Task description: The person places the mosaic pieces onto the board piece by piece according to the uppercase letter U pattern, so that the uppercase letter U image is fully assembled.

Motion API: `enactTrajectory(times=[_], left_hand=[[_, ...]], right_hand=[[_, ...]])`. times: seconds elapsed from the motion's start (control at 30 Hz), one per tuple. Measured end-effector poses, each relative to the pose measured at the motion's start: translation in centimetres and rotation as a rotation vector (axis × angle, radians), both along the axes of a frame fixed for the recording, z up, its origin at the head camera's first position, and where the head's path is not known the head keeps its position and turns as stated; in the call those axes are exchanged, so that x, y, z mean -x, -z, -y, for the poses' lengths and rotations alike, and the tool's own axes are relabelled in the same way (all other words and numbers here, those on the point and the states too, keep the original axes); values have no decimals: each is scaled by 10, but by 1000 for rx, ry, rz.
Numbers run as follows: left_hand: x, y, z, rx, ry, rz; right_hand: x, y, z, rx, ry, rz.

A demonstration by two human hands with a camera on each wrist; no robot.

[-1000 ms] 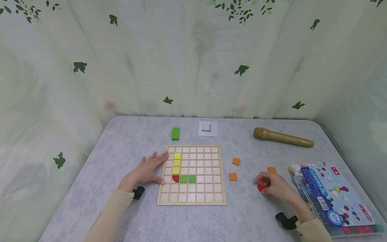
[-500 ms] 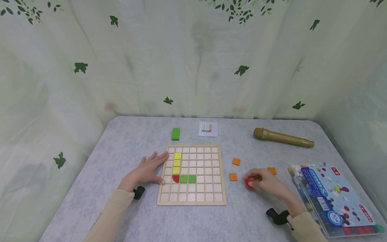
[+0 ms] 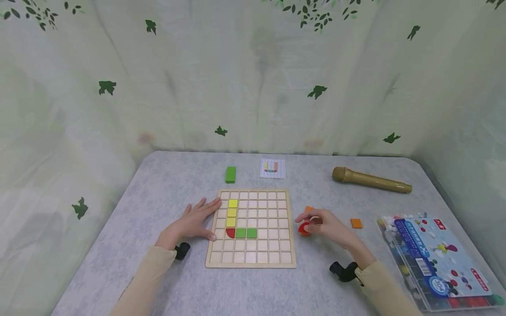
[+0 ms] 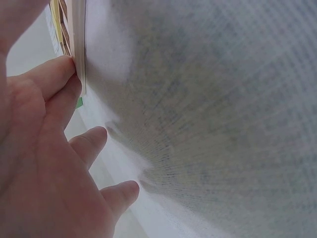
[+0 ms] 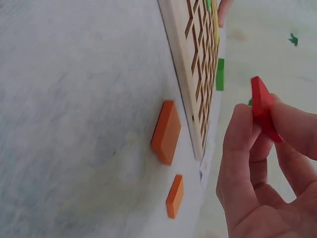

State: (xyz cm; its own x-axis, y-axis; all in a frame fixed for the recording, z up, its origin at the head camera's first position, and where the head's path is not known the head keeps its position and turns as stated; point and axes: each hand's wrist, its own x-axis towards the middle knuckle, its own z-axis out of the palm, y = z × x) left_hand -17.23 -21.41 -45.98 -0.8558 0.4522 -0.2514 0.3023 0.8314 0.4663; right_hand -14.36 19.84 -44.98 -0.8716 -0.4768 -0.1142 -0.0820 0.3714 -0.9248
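My left hand (image 3: 192,221) lies with spread fingers at the left edge of a wooden grid board (image 3: 251,265); in the left wrist view its fingertips touch the board's side. Set in the grid are a column of yellow square tiles (image 3: 231,212), a red quarter-round tile (image 3: 230,233) below them, and two green square tiles (image 3: 251,233) beside it. Just right of the board, my right hand (image 3: 326,226) pinches a red tile (image 5: 263,111) between thumb and fingers, raised over the table. Two orange square tiles (image 5: 167,133) lie beneath, partly covered in the head view.
A third orange tile (image 3: 356,223) lies farther right. Behind the board are a green block (image 3: 230,174) and a small pattern card (image 3: 272,168). A gold microphone (image 3: 371,180) lies at the back right; a clear plastic case (image 3: 446,259) with a printed sheet stands at the right.
My right hand has carried the red tile leftward, from near the far-right orange tile to over the orange tiles beside the board. The left hand stays put.
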Motion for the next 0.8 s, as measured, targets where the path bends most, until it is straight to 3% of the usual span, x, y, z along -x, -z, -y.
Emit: enactTrajectory(times=[0.37, 0.6, 0.8], left_hand=[[0, 1, 0, 5, -4, -3], [0, 1, 1, -4, -4, -2], [0, 2, 2, -5, -5, 1]], right_hand=[[11, -2, 32, 68, -135, 2], [11, -2, 41, 22, -111, 0], [11, 0, 48, 28, -141, -13]])
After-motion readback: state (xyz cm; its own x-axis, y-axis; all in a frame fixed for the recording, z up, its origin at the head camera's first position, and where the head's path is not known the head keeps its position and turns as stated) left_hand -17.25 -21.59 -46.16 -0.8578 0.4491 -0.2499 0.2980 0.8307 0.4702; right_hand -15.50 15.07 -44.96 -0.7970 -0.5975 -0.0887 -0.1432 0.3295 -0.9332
